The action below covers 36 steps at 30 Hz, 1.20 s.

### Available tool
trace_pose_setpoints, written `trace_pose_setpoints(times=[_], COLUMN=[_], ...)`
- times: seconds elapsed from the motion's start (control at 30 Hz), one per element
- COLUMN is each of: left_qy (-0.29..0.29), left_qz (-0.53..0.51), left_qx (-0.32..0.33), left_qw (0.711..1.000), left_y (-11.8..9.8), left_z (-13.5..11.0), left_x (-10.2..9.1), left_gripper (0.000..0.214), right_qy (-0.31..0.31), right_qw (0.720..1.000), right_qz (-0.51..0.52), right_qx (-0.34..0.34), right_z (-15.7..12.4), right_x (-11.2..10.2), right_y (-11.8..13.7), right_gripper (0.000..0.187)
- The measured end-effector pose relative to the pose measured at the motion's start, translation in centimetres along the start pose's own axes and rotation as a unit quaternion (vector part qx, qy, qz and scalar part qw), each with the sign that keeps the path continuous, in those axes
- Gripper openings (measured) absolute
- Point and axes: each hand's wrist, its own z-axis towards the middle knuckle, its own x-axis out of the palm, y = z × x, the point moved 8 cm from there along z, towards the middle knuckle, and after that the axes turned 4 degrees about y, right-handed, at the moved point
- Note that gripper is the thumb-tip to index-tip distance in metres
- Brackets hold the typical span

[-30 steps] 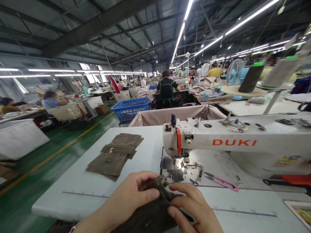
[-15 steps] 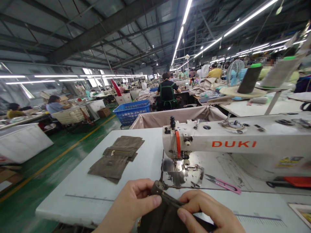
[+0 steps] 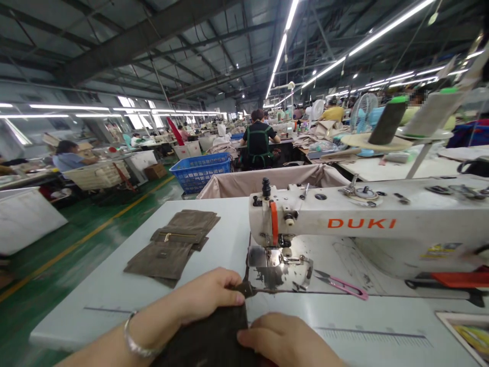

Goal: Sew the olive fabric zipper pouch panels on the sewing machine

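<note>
Both hands grip a dark olive-brown fabric piece [image 3: 214,336] at the front edge of the sewing table. My left hand [image 3: 212,295] pinches its upper corner between thumb and fingers, close to a small folded tab. Lower down, my right hand [image 3: 284,339] holds the right edge, thumb on top. Just beyond the fabric stands a white sewing machine [image 3: 367,206] marked DUKI, its presser foot and metal plate apart from the cloth. A stack of matching fabric pieces with a zipper [image 3: 173,247] lies on the table to the left. Pink-handled thread snips [image 3: 342,285] rest right of the needle plate.
A bin lined with pinkish cloth [image 3: 275,178] stands behind the table, beside a blue plastic basket [image 3: 200,171]. Thread cones [image 3: 387,122] rise at the right. A co-worker [image 3: 257,140] sits ahead with their back to me. A small tray [image 3: 466,331] is at the lower right.
The fabric has swung left and been spread flatter. My left hand has extended further in, showing a bracelet; my right hand has shifted left and down along the edge. The view has turned slightly right.
</note>
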Motion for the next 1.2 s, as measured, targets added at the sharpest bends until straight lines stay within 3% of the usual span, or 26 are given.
trace_pose_setpoints(times=[0.07,0.13,0.23,0.33,0.47,0.6,0.7,0.83,1.2], left_qy=[-0.065,-0.143,-0.231,-0.245,-0.226,-0.186,-0.169,-0.153,-0.161], left_qz=[0.063,0.127,0.194,0.231,0.258,0.271,0.277,0.293,0.336], left_qx=[0.01,0.028,0.059,0.096,0.141,0.198,0.223,0.251,0.255], left_qw=[0.996,0.981,0.952,0.937,0.929,0.923,0.919,0.91,0.892], left_y=[0.5,0.2,-1.1,-2.2,-2.3,-2.0,-1.7,-1.8,-2.3], left_z=[3.1,6.1,9.5,11.0,9.3,6.7,6.0,6.1,6.1], left_x=[-1.3,-2.4,-3.2,-2.3,0.4,2.6,2.8,2.5,3.5], left_gripper=[0.01,0.006,0.016,0.015,0.019,0.035,0.04,0.045,0.041], right_qy=[0.024,0.03,0.037,0.051,0.049,-0.012,-0.045,-0.03,-0.044], right_qw=[0.989,0.974,0.969,0.968,0.971,0.975,0.973,0.969,0.971], right_qz=[-0.144,-0.221,-0.238,-0.239,-0.226,-0.217,-0.227,-0.245,-0.232], right_qx=[0.013,0.038,0.056,0.058,0.058,0.042,0.023,0.008,0.022], right_z=[1.3,2.4,3.1,2.5,0.5,-0.6,-0.4,0.1,-0.1], right_x=[0.3,-0.3,-1.7,-2.7,-2.7,-2.7,-2.8,-2.4,-3.3], right_y=[-1.5,-3.6,-6.4,-8.0,-8.2,-7.5,-7.1,-6.8,-6.8], right_gripper=[0.009,0.005,0.012,0.02,0.026,0.026,0.023,0.018,0.019])
